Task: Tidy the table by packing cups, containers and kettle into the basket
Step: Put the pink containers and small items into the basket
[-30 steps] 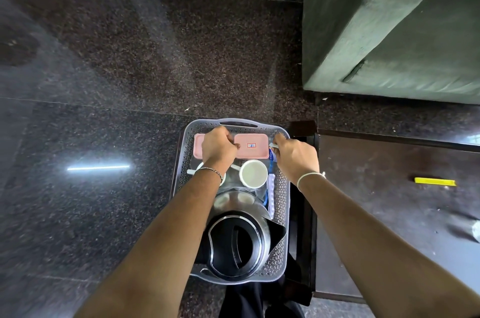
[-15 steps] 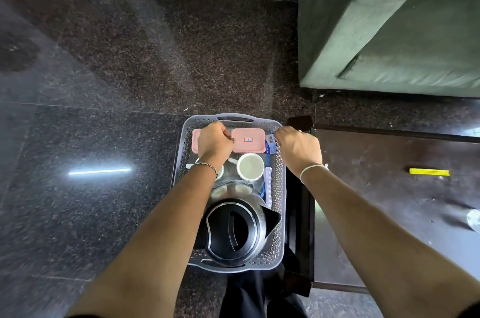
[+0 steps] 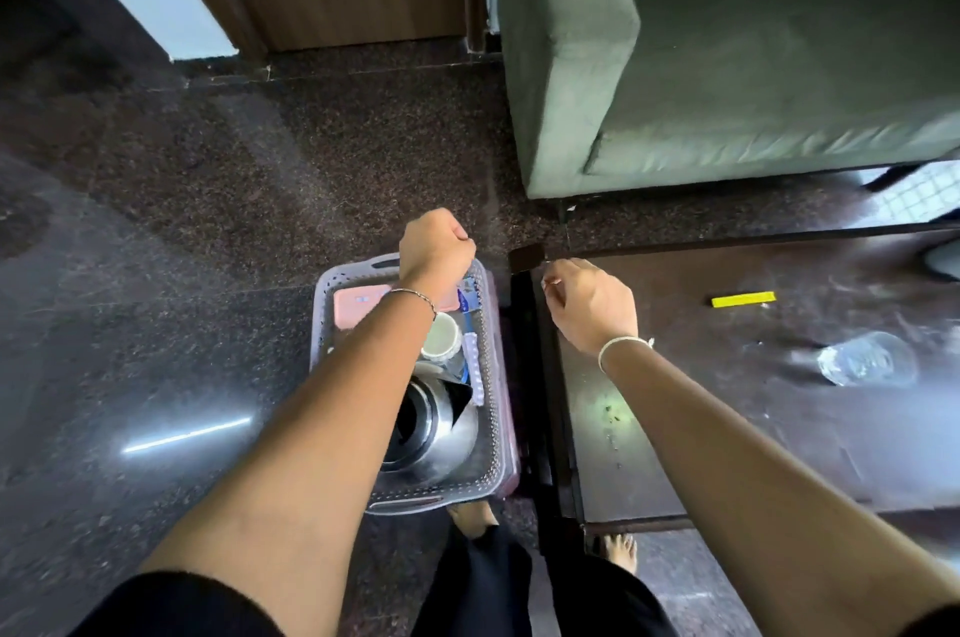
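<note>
Basket point(image 3: 496, 428): loaded, kettle point(image 3: 436, 428) heavy; I'd lift by both end handles. Left hand point(image 3: 434, 249) fisted, right hand point(image 3: 592, 301) fingers curled, empty.

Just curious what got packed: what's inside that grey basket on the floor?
Inside the basket: a steel kettle, a white cup, a pink-lidded container and some blue-and-white packets. The left forearm covers the basket's left part, so anything there is hidden.

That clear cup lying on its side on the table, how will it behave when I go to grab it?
The clear cup lies on its side on the dark table, so a nudge will probably roll it. It looks thin and see-through, likely light; whether it is plastic or glass I cannot tell, so grip gently.
</note>
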`<state>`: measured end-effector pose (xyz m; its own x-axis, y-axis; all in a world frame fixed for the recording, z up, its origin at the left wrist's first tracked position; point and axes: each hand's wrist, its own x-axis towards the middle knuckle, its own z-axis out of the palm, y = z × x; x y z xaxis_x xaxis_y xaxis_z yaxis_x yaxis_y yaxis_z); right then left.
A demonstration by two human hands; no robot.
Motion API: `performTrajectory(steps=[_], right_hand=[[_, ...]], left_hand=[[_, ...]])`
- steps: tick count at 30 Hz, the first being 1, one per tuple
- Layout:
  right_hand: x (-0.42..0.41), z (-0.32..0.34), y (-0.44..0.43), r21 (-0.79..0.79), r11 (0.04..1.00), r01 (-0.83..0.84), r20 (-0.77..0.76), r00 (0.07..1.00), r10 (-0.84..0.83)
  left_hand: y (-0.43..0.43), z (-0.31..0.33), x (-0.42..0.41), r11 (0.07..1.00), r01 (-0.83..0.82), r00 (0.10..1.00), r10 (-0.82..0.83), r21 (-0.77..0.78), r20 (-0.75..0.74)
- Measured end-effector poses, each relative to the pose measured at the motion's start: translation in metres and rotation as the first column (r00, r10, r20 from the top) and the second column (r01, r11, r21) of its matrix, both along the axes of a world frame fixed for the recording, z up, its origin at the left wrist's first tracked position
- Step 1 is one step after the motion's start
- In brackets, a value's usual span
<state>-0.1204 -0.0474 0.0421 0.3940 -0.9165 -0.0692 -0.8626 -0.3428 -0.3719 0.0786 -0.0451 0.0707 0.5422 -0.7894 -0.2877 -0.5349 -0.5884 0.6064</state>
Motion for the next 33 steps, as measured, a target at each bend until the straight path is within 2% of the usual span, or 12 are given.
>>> performTrajectory(steps=[8,17,21,27,31,33], right_hand=[[-0.117,0.017,-0.013,0.006,0.988,0.153,-0.017,0.988,-0.153],[-0.271,-0.003,-0.045,0.153,0.972,0.180,-0.052,0.983,-0.174],[-0.324,-0.018,-0.066,0.238,0.946,0.222,-0.013,0.974,-0.225],[-0.361,-0.053,-0.096,0.347,0.904,0.251,-0.009,0.965,-0.264],[-0.370,-0.086,-0.119,0.371,0.862,0.345,-0.021,0.931,-0.364],[-0.372,-0.107,-0.132,0.381,0.854,0.354,-0.064,0.932,-0.358]], left_hand=[[-0.030,0.019,-0.137,0.993,0.115,0.986,-0.112,0.023,-0.124],[-0.044,-0.017,-0.283,0.991,0.033,0.960,0.006,0.132,-0.279],[-0.051,-0.040,-0.332,0.987,0.013,0.933,0.045,0.158,-0.356],[-0.067,-0.075,-0.382,0.979,0.040,0.885,0.057,0.199,-0.461],[-0.079,-0.109,-0.394,0.977,0.030,0.879,0.076,0.213,-0.471],[-0.085,-0.129,-0.396,0.975,0.016,0.873,0.094,0.222,-0.478]])
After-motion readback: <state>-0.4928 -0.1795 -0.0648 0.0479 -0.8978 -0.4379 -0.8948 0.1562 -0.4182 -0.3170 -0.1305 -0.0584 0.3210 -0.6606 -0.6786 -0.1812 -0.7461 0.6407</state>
